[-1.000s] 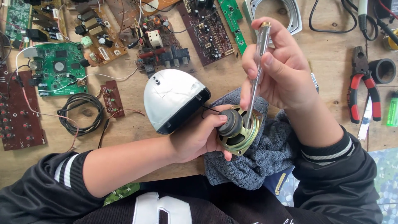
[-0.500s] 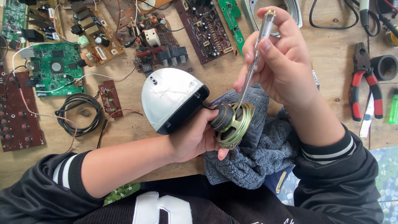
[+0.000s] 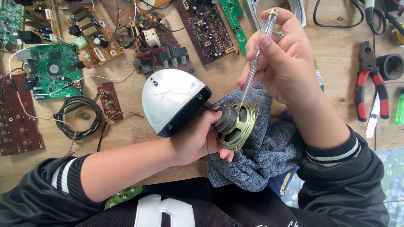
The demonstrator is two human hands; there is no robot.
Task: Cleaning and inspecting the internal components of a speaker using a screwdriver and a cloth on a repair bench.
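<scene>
Head view, frame centre: left hand [image 3: 198,141] grips a round brass-coloured metal speaker driver [image 3: 235,125], already outside its silver domed plastic housing [image 3: 172,101] though wired, while right hand [image 3: 286,63] clasps a clear-handled screwdriver [image 3: 254,63], tip on its rim.
</scene>
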